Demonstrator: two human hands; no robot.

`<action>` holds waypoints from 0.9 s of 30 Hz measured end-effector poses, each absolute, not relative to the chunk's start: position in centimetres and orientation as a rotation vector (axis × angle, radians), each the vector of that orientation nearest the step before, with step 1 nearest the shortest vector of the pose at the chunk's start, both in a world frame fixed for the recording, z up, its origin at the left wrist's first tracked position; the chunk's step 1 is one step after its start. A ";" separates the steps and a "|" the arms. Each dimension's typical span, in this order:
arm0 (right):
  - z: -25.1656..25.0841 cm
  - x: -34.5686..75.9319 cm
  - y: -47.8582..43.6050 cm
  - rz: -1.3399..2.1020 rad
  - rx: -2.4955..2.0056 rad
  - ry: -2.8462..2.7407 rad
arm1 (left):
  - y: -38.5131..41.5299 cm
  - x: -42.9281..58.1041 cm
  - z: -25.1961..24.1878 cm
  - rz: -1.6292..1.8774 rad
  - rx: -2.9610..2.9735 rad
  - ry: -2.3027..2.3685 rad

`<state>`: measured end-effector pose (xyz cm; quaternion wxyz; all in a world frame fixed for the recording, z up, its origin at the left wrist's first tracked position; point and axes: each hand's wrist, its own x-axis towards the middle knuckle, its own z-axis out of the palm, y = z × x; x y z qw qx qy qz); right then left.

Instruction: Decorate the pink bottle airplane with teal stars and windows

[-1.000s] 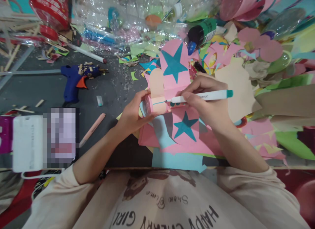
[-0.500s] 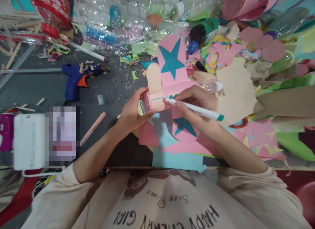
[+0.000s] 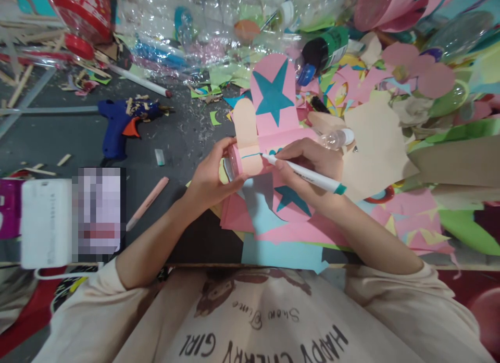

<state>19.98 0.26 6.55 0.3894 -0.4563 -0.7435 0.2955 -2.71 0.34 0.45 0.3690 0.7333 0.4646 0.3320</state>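
My left hand [image 3: 214, 170] is wrapped round the left end of a plastic bottle covered in pink paper [image 3: 273, 140]. Pink flaps with teal stars [image 3: 273, 92] stick out from its far and near sides. A peach paper strip [image 3: 246, 124] lies across the bottle near my left fingers, and a teal line runs over it. My right hand [image 3: 312, 165] pinches a white marker [image 3: 312, 176] with a green end. Its tip touches or hovers just over the strip's right edge, at the end of the line; I cannot tell which. The bottle's clear neck [image 3: 332, 139] points right.
On the left lie a blue glue gun [image 3: 117, 126], a marker cap [image 3: 159, 157], a peach marker [image 3: 148, 202] and a white power adapter [image 3: 47, 222]. Plastic bottles and wrap [image 3: 156, 19] fill the back. Paper scraps and beige paper [image 3: 375, 144] crowd the right; blue paper [image 3: 281, 254] overhangs the front edge.
The marker tip has shifted very slightly right and up, and the teal line reaches nearer the strip's right edge. The marker's green end has swung a little left. My left hand keeps its hold.
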 end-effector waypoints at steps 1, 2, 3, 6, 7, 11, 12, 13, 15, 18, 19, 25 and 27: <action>6.5 19.9 0.3 0.750 -1.152 -1.892 | 0.3 -2.7 0.5 0.845 1.886 1.201; 6.4 19.9 0.2 0.740 -1.129 -1.894 | 0.3 -2.7 0.6 0.840 1.887 1.209; 6.3 19.9 0.2 0.727 -1.098 -1.896 | 0.3 -2.7 0.6 0.837 1.886 1.213; 6.2 19.7 0.2 0.680 -1.023 -1.926 | 0.3 -2.7 0.4 0.846 1.854 1.196; 6.2 19.6 0.2 0.657 -1.007 -1.946 | 0.3 -2.7 0.2 0.858 1.838 1.185; 6.1 19.4 0.2 0.543 -0.921 -2.005 | 0.3 -2.8 -0.3 0.891 1.800 1.165; 6.0 19.4 0.1 0.528 -0.902 -2.011 | 0.3 -2.8 -0.4 0.894 1.802 1.163; 5.9 19.3 0.1 0.516 -0.888 -2.012 | 0.3 -2.8 -0.4 0.896 1.805 1.162; 5.5 19.0 0.0 0.477 -0.873 -1.997 | 0.3 -2.8 -0.5 0.900 1.811 1.157; 5.0 18.5 -0.1 0.394 -0.856 -1.951 | 0.3 -2.9 -0.5 0.895 1.806 1.158; 4.8 18.4 -0.2 0.372 -0.857 -1.947 | 0.3 -2.9 -0.5 0.895 1.804 1.162; 5.0 18.6 -0.4 0.357 -0.865 -2.049 | 0.3 -2.7 -0.4 0.895 1.786 1.169; 5.1 18.6 -0.4 0.344 -0.884 -2.064 | 0.3 -2.7 -0.3 0.891 1.773 1.179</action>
